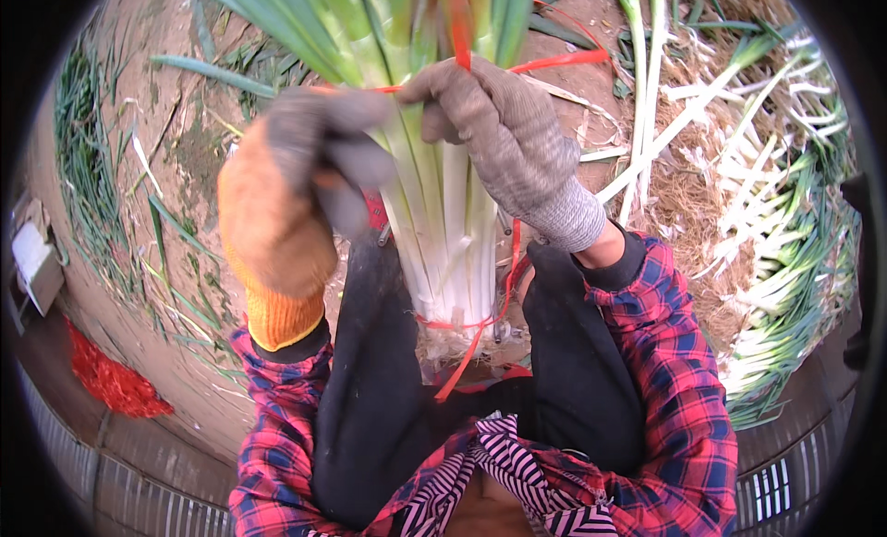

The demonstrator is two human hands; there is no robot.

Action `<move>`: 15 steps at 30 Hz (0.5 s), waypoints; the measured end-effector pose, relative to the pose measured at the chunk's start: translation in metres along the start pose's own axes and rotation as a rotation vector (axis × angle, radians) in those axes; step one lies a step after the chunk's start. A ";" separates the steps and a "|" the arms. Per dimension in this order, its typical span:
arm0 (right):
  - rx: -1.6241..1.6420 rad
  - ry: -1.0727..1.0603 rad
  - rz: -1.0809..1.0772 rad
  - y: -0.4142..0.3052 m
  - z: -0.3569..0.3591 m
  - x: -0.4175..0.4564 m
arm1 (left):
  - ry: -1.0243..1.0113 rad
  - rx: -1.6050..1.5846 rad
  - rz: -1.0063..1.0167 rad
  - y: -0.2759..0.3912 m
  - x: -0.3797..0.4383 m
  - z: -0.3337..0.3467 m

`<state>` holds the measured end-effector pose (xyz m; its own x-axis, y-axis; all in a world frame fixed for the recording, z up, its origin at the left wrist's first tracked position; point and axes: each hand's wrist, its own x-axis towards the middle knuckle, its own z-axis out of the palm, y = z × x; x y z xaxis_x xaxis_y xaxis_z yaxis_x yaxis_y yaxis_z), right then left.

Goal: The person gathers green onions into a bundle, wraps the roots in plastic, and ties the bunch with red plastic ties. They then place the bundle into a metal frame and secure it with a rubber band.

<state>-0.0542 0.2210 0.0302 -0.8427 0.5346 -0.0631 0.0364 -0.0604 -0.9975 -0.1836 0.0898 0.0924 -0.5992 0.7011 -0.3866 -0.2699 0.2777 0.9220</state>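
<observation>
A thick bundle of long green onions stands between my knees, white root ends toward me and green leaves away. Red plastic strapping circles it near the roots, with a loose tail hanging down. My right hand, in a grey knit glove, pinches another red strap at the upper part of the stalks. My left hand wears an orange and grey glove at the bundle's left side. It is motion-blurred beside the upper strap, so whether its fingers hold the strap is unclear.
Loose green onions with matted roots are heaped at the right. More onion greens lie along the left side of the dirt floor. A red mesh heap and a white box sit at the far left.
</observation>
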 end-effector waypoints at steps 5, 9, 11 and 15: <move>-0.233 0.118 0.002 -0.010 -0.001 0.015 | 0.424 0.255 0.250 -0.093 0.048 -0.009; -0.117 0.207 0.002 -0.026 0.008 0.017 | 0.387 0.613 0.125 -0.180 0.056 -0.010; -0.377 0.201 -0.023 -0.017 0.019 0.014 | 0.273 0.607 -0.005 -0.191 0.047 -0.016; -0.490 0.034 0.033 -0.041 0.012 0.004 | 0.130 0.583 -0.202 -0.173 -0.001 -0.041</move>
<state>-0.0656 0.2152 0.0711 -0.8190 0.5670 -0.0874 0.3181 0.3219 -0.8917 -0.1678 0.0142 -0.0676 -0.6756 0.5221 -0.5205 0.0462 0.7346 0.6769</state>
